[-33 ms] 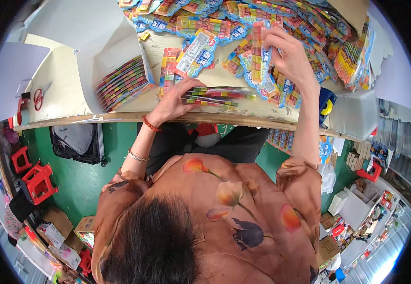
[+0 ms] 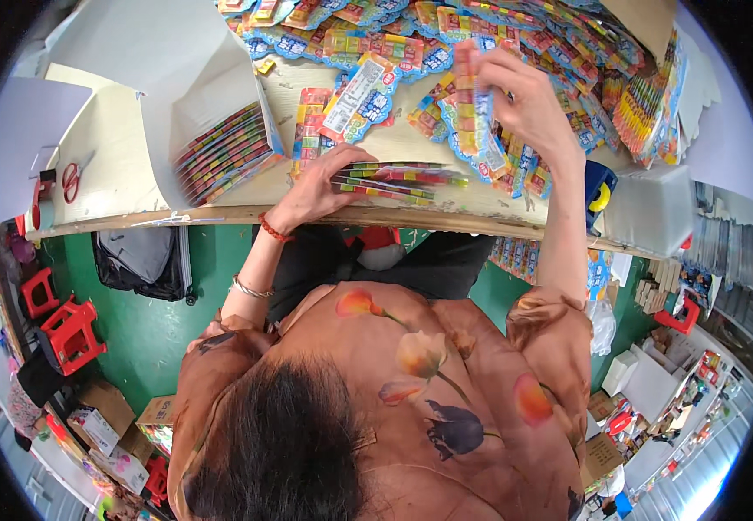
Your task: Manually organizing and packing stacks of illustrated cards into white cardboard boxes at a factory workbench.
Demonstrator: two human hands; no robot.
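My left hand (image 2: 328, 187) is wrapped round one end of a small stack of candy packs (image 2: 394, 181), held on edge close to the table's front edge. Its thumb is partly hidden. Raised over the table on the right, my right hand (image 2: 519, 95) pinches a single candy pack (image 2: 470, 100), a long strip of coloured pieces, slightly blurred. Beneath it lie more packs on blue scalloped cards. Between my hands and the heap rests a pack with a white label (image 2: 359, 95), back side up. Left of my left hand, a white box (image 2: 164, 148) holds a row of packs on edge.
A large heap of candy packs (image 2: 376, 48) covers the back of the table, with a standing row (image 2: 645, 108) at right. Red-handled scissors (image 2: 71, 182) lie far left. A blue tape dispenser (image 2: 599, 195) and a translucent bin (image 2: 650, 208) stand right.
My right hand and the candy pack in it have shifted slightly left. The left hand stays almost in place on its stack.
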